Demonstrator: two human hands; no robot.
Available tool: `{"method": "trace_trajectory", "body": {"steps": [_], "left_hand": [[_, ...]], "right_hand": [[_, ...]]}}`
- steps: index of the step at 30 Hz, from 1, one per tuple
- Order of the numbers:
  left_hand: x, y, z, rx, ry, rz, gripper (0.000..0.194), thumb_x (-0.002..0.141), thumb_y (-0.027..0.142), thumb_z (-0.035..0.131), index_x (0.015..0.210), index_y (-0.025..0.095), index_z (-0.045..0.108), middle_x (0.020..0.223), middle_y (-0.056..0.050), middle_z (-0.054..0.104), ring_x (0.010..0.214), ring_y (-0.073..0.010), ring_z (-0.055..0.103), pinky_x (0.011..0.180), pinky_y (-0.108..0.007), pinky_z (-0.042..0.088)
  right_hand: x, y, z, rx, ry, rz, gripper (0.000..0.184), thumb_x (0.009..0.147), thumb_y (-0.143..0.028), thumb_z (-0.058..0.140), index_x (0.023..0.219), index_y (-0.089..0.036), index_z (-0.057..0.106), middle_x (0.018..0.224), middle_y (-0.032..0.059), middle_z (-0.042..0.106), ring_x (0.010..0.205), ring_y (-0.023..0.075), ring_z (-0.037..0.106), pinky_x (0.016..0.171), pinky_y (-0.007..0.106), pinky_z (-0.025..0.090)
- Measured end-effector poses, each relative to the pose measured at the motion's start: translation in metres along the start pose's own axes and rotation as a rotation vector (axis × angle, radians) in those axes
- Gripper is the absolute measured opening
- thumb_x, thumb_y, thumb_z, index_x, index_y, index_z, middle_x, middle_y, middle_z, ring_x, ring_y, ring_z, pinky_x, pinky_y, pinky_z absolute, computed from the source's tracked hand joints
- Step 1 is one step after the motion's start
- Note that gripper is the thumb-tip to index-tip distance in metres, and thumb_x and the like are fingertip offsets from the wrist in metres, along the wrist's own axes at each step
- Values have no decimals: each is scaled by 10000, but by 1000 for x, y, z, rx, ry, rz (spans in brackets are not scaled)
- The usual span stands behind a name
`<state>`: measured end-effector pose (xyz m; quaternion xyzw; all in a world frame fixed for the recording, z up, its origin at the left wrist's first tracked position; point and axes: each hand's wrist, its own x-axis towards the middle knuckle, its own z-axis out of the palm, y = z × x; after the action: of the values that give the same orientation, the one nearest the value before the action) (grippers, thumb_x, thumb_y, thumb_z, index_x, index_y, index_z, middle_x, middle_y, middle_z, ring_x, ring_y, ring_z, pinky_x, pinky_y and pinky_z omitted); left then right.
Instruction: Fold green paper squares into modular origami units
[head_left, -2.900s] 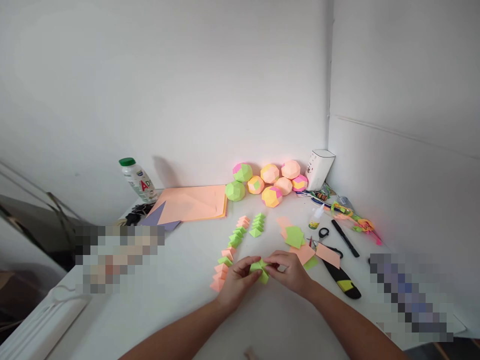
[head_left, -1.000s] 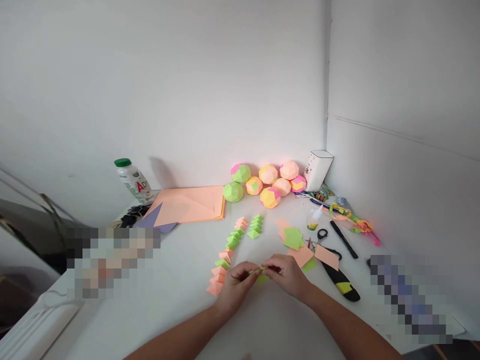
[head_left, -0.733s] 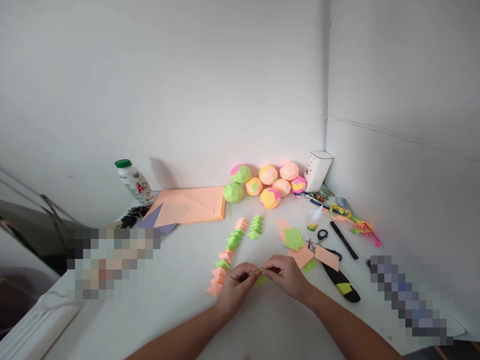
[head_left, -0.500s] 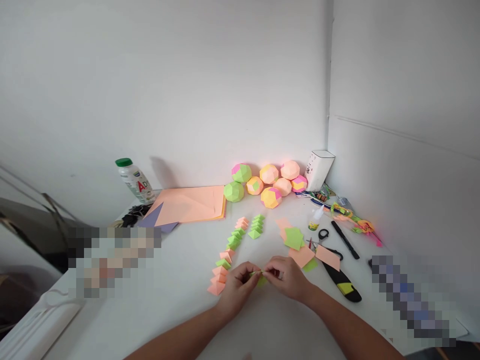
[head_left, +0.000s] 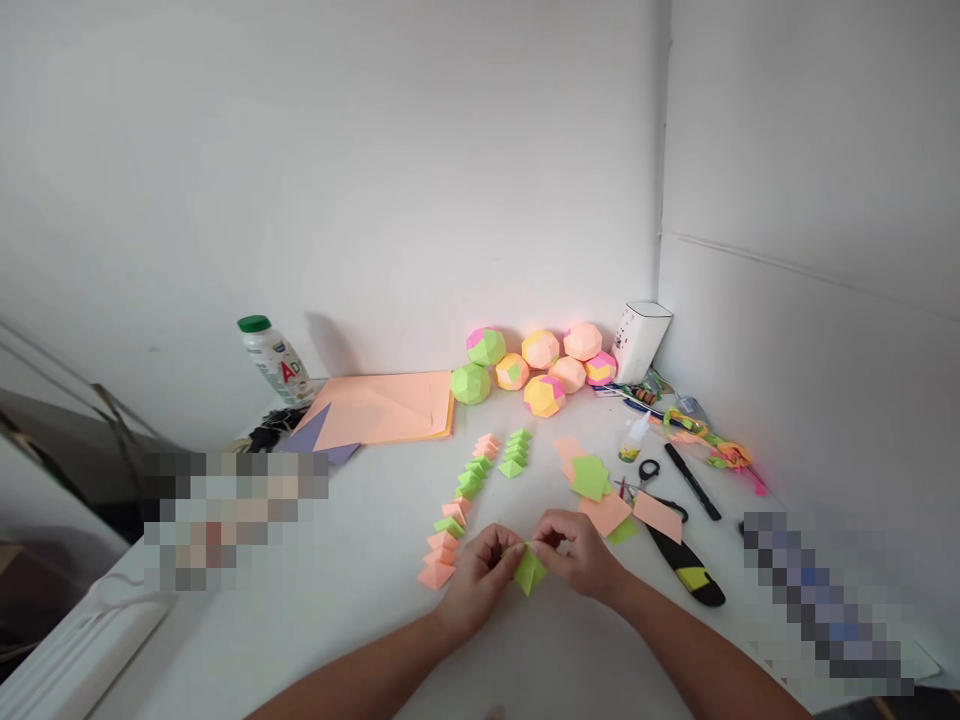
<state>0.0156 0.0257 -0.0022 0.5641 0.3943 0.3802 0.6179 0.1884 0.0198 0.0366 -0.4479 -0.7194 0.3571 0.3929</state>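
A small folded piece of green paper [head_left: 529,571] is pinched between both hands, its pointed end hanging down toward me. My left hand [head_left: 480,575] grips its left edge with thumb and fingers. On the opposite edge my right hand [head_left: 576,555] holds it the same way. Just left of my left hand runs a row of folded peach and green paper pieces [head_left: 436,572]. A shorter row of folded green pieces [head_left: 514,453] stands beyond my hands. Flat green and peach paper pieces [head_left: 590,477] lie overlapping past my right hand.
Faceted paper balls [head_left: 544,396] sit against the back wall. Peach sheets [head_left: 375,410] and a green-capped bottle [head_left: 276,362] are at back left. On the right lie a glue bottle [head_left: 634,440], scissors [head_left: 649,468], a black-and-yellow tool [head_left: 686,567] and a black pen-like stick [head_left: 694,482].
The green paper has turned from nearly edge-on so that its folded face and lower point show between my hands. Both hands stay in nearly the same place.
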Motion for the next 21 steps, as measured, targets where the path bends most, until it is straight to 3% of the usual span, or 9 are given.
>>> {"method": "trace_trajectory", "body": {"steps": [8, 14, 21], "left_hand": [[1, -2, 0, -6, -3, -36, 342, 794, 493, 571, 708, 169, 505, 542, 69, 419, 498, -83, 367, 488, -195, 278], [-1, 2, 1, -126, -20, -93, 311, 812, 481, 554, 768, 183, 478, 575, 61, 477, 485, -72, 363, 468, -184, 272], [-3, 8, 0, -93, -79, -88, 331, 825, 499, 520, 719, 194, 446, 506, 90, 380, 438, -69, 311, 433, -189, 231]], "right_hand": [[0, 4, 2, 65, -29, 134, 112, 738, -215, 586, 650, -145, 576, 613, -1, 546, 573, 115, 479, 531, 222, 389], [0, 8, 4, 307, -51, 312, 131, 751, -262, 591, 715, -136, 581, 619, -10, 529, 541, 110, 488, 504, 231, 444], [-2, 8, -1, 344, -63, 289, 135, 759, -251, 607, 691, -140, 573, 593, -22, 522, 526, 99, 498, 505, 218, 441]]}}
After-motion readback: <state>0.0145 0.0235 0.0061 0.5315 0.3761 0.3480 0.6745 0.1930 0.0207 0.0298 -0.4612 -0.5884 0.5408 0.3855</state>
